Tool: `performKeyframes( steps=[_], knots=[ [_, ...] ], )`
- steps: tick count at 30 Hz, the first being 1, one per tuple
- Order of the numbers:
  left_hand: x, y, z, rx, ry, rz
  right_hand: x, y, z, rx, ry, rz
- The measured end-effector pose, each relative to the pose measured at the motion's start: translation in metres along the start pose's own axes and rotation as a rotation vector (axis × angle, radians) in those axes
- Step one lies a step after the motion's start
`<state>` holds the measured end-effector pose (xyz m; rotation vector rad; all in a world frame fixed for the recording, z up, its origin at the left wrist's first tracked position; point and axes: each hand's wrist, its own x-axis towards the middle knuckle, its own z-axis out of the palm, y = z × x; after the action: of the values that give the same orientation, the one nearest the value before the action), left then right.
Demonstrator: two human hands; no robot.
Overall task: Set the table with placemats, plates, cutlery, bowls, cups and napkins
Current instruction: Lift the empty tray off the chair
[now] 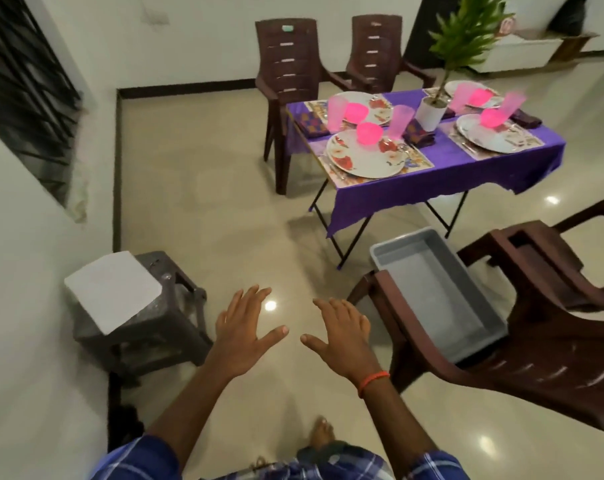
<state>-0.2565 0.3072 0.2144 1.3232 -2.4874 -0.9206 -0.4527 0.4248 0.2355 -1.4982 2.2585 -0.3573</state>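
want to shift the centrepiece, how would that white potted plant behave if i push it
The potted plant looks top-heavy: a tall leafy stem over a narrow white pot, so a high push would probably tip it. Pushed low, it may drag and bunch the purple tablecloth.

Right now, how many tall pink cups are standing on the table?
4 cups: one at the table's far-left setting, one beside the near-left plate, two right of the plant: one close, one farther right. The plant may hide more.
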Motion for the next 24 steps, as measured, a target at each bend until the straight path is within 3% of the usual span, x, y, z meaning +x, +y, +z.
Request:
performKeyframes(
  steps=[24],
  knots=[
    [0.166, 0.168, 0.101, 0.143, -0.268, 0.315, 0.019, 0.185, -0.078, 0.162, 0.202, 0.395]
  ],
)
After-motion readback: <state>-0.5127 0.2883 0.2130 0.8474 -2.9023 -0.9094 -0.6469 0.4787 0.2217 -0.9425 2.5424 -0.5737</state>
